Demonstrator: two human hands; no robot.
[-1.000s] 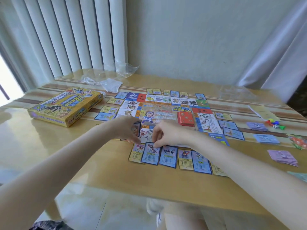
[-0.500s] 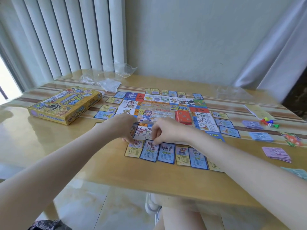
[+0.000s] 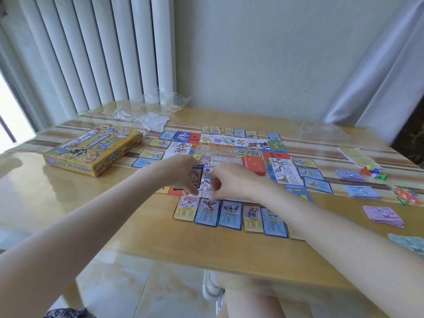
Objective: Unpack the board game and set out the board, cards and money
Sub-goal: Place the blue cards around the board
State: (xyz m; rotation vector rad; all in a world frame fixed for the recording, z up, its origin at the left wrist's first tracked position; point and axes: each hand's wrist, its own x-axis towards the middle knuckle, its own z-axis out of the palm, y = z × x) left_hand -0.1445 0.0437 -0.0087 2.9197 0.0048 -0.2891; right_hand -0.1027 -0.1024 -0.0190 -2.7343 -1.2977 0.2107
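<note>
Two bare hands meet over the near edge of the game board, which lies flat mid-tabletop. From the head view I read my left hand as gripping a small stack of cards, held upright with faces tilted right. My right hand has its fingers curled downward, fingertips at the top edge of a blue card; whether they pinch it I cannot tell. That card is second in a row of property cards laid along the board's near edge. More cards flank the board's left, far and right sides. A red card deck sits on the board. Toward the tabletop's right edge lie money piles and coloured pawns. The yellow game box rests near the left edge; clear plastic wrappers lie at the far edge.
</note>
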